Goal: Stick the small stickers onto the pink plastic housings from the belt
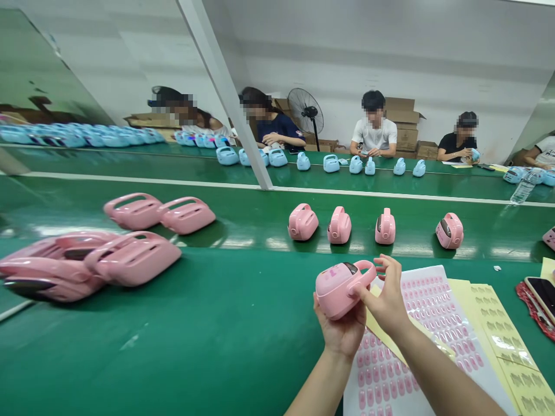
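Over the green bench, my left hand (342, 332) is closed around the underside of a pink plastic device with a carry handle (336, 292), which is tilted. My right hand (388, 294) has its thumb pressed at the base of the handle, its other fingers curled beside the loop. A dark glossy panel and small pink markings show on the device's upper face. Beneath my forearms lies a white sheet of pink oval stickers (385, 370). Yellow sheets with grey stickers (498, 318) overlap to its right.
Several pink devices (134, 260) sit at left, and others stand in a row (340, 225) ahead. A phone (541, 294) rests at far right. Behind a white post (225, 86), co-workers sit along a line of blue devices (332, 163), with a fan (306, 112) and cartons (405, 130).
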`<state>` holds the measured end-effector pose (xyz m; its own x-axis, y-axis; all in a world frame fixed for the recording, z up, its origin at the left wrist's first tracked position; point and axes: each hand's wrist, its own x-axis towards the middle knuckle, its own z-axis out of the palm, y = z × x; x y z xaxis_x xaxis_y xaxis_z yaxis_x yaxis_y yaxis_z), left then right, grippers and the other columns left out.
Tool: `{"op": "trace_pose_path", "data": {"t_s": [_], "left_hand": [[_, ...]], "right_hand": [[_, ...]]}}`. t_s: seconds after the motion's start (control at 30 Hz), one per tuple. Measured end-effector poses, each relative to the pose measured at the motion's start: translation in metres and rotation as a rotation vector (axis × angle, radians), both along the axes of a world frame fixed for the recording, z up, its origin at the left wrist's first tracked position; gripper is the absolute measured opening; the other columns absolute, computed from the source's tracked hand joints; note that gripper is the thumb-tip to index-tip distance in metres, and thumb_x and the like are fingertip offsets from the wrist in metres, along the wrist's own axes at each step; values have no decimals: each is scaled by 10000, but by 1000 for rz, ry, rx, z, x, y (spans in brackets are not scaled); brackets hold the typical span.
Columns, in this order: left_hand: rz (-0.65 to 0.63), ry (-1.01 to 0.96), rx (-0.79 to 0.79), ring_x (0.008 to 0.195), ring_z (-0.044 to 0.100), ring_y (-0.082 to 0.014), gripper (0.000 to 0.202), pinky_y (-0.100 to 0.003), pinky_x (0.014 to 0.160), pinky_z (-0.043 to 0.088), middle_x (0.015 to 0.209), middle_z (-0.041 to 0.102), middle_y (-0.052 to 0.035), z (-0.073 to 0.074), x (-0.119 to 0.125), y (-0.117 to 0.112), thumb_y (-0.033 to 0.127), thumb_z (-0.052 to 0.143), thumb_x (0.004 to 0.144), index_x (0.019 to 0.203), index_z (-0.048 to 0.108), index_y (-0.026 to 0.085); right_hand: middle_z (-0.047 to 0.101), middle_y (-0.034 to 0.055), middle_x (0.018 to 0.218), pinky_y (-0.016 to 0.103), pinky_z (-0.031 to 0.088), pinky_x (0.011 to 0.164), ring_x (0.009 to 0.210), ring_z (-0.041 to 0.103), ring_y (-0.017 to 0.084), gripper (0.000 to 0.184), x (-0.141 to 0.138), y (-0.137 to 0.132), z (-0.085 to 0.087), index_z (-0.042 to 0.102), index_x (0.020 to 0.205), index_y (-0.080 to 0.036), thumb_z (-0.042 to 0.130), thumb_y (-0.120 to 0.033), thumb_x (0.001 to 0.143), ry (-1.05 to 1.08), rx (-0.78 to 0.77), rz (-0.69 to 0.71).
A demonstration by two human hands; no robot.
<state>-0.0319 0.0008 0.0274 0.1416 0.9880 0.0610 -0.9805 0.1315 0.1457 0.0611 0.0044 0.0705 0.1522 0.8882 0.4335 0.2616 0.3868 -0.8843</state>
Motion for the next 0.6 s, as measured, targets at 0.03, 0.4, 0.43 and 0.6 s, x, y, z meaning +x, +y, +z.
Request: {"op": "trace_pose_path", "data": {"t_s": [0.03,0.4,0.43,0.6], "left_hand": [[2,7,-3,970,623,-214,665,-267,822,490,1072,661,-91,-2,0,1,460,514,752,1331,306,206],[86,129,51,926,641,-243,688,-320,759,537,1064,653,-52,-1,-23,11,512,619,639,1251,398,289],[110,141,48,905,646,-235,671,-332,750,541,1068,650,-46,2,-24,11,512,609,654,1253,394,302],[296,336,-31,912,631,-245,551,-401,747,537,1000,681,5,11,-24,14,458,681,633,1145,503,356]], "right_hand": [[410,105,1184,395,432,873,1046,479,233,536,2,4,-2,429,1085,-218,681,-274,615,15,-56,15],[568,78,909,387,412,852,872,542,223,201,29,64,-48,663,856,-203,613,-151,668,-347,-280,122],[568,77,903,396,396,864,905,530,236,185,25,63,-51,672,815,-213,632,-141,648,-371,-273,122],[561,40,816,370,404,796,809,531,204,96,15,60,-49,646,641,-210,615,-121,619,-179,-311,87]]}}
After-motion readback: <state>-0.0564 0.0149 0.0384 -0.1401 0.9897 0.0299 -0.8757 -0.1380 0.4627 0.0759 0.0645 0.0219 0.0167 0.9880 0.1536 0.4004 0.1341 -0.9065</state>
